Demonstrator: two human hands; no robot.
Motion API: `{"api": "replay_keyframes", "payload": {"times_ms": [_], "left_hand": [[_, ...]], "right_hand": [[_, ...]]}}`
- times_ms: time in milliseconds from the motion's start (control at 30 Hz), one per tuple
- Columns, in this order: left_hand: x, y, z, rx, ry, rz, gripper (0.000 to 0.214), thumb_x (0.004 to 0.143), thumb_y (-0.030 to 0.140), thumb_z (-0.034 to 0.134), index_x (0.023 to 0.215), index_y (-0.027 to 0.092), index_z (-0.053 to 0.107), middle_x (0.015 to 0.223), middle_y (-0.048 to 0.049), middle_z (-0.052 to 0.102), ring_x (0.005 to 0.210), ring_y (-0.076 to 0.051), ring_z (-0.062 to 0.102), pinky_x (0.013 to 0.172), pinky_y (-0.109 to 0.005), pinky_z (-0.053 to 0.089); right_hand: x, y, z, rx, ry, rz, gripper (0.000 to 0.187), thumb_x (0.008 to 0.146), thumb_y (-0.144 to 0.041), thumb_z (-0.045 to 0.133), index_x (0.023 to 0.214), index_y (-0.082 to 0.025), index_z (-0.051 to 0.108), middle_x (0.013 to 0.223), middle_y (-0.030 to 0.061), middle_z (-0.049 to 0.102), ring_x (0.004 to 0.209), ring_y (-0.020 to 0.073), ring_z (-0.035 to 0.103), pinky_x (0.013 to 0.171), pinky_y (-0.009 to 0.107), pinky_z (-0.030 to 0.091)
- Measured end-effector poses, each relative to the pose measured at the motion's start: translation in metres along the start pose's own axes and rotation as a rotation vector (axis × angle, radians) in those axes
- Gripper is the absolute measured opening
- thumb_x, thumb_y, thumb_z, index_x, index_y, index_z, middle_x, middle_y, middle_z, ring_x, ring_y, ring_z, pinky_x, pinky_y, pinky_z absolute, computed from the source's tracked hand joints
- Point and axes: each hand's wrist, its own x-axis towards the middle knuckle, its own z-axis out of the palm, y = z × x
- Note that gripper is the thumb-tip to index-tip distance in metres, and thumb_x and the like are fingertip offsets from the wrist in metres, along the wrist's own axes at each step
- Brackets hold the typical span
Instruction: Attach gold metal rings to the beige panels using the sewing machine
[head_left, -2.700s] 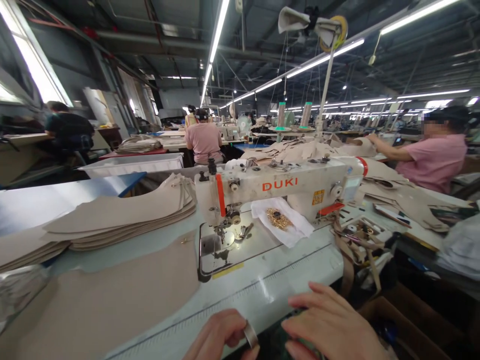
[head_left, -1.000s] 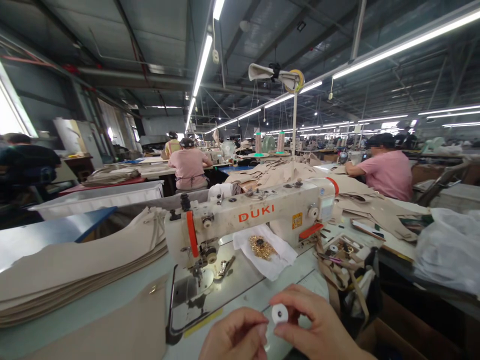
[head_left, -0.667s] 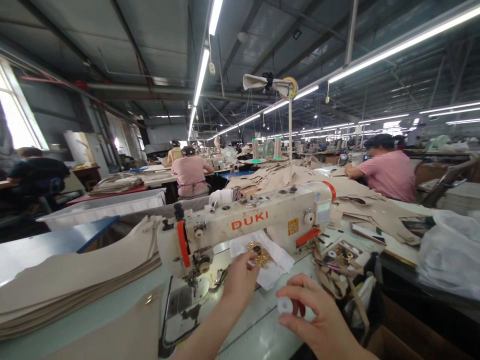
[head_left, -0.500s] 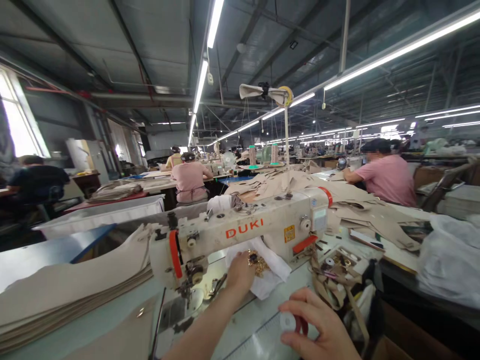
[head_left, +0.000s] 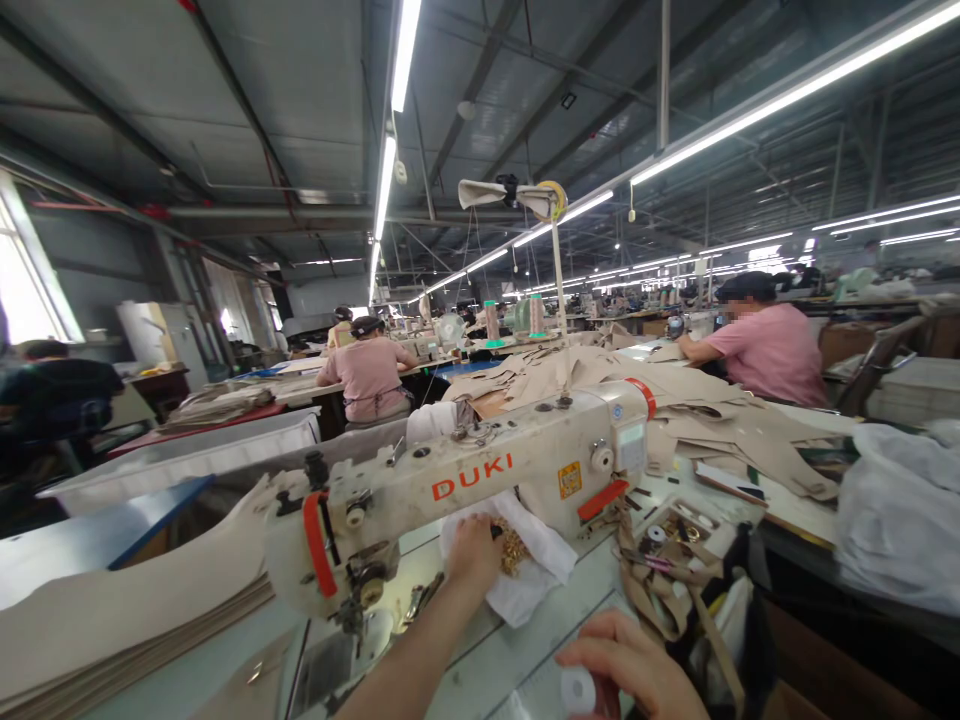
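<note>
My left hand [head_left: 474,550] reaches under the sewing machine's arm to a white plastic bag [head_left: 551,545] laid open on the machine bed. Small gold-coloured metal fittings [head_left: 514,552] lie heaped in the bag. At my left fingertips is a small dark piece [head_left: 496,532], too small to name, and the fingers are closed around it. Nearer to me, my right hand [head_left: 637,660] grips a white disc-ended spool [head_left: 577,690] with a dark red side, just over the table. The white sewing machine [head_left: 480,470] carries DUKI in orange letters.
Stacked beige fabric panels [head_left: 135,590] lie to the left, with a gold fitting on the nearest one. At right are a parts tray [head_left: 686,520], beige straps [head_left: 660,590] and a white plastic bag of material [head_left: 896,530]. Co-workers [head_left: 371,375] sit at tables beyond.
My left hand has shifted slightly within the bag, and the dark piece shows less at its fingertips. My right hand has lowered a little with the spool. The camera view has turned slightly right.
</note>
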Motion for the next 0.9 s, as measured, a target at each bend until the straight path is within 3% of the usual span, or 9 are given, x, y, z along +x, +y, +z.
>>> {"api": "replay_keyframes", "payload": {"times_ms": [267,367,467,600,733,900], "left_hand": [[-0.009,0.003,-0.012,-0.121,0.087,0.098,0.022,0.082,0.008,0.048,0.101,0.007,0.06,0.107,-0.0172,0.064,0.104,-0.027,0.058,0.092,-0.038,0.042],[-0.023,0.004,-0.016,-0.222,0.118,0.146,0.03,0.081,0.007,0.047,0.109,0.009,0.056,0.113,-0.0162,0.062,0.107,-0.025,0.058,0.093,-0.036,0.043],[-0.051,0.005,-0.022,-0.316,0.135,0.204,0.034,0.078,0.008,0.048,0.111,0.015,0.053,0.113,-0.0109,0.063,0.104,-0.021,0.06,0.089,-0.034,0.048],[-0.109,0.006,-0.035,-0.562,0.164,0.258,0.034,0.074,0.015,0.049,0.108,0.02,0.054,0.106,-0.0068,0.066,0.085,-0.02,0.066,0.078,-0.035,0.055],[-0.16,0.006,-0.048,-0.752,0.324,0.218,0.039,0.071,0.015,0.049,0.109,0.025,0.055,0.103,-0.0022,0.068,0.084,-0.019,0.068,0.077,-0.032,0.056],[-0.187,-0.001,-0.056,-0.834,0.434,0.184,0.035,0.072,0.017,0.052,0.106,0.027,0.056,0.094,0.0022,0.07,0.076,-0.016,0.069,0.073,-0.027,0.058]], "right_hand": [[0.006,-0.011,0.006,0.091,0.133,-0.024,0.029,0.074,-0.031,0.071,0.103,-0.028,0.068,0.087,0.0036,0.057,0.062,0.0097,0.054,0.059,0.019,0.048],[0.013,-0.016,0.008,0.119,0.178,-0.054,0.028,0.073,-0.029,0.071,0.101,-0.027,0.068,0.084,0.0024,0.055,0.06,0.0087,0.053,0.057,0.018,0.046],[0.024,-0.025,0.011,0.138,0.233,-0.068,0.027,0.073,-0.028,0.072,0.099,-0.025,0.069,0.083,0.0017,0.055,0.061,0.0082,0.052,0.057,0.018,0.045],[0.04,-0.042,0.019,0.154,0.25,-0.055,0.024,0.073,-0.031,0.073,0.097,-0.027,0.07,0.085,0.0014,0.057,0.068,0.0096,0.054,0.062,0.019,0.045],[0.048,-0.056,0.031,0.222,0.201,-0.085,0.024,0.073,-0.034,0.073,0.097,-0.029,0.071,0.092,0.0022,0.056,0.087,0.0145,0.056,0.079,0.025,0.045],[0.043,-0.056,0.047,0.341,0.114,-0.098,0.026,0.076,-0.034,0.071,0.102,-0.032,0.069,0.092,0.002,0.053,0.087,0.0143,0.053,0.081,0.027,0.045]]}}
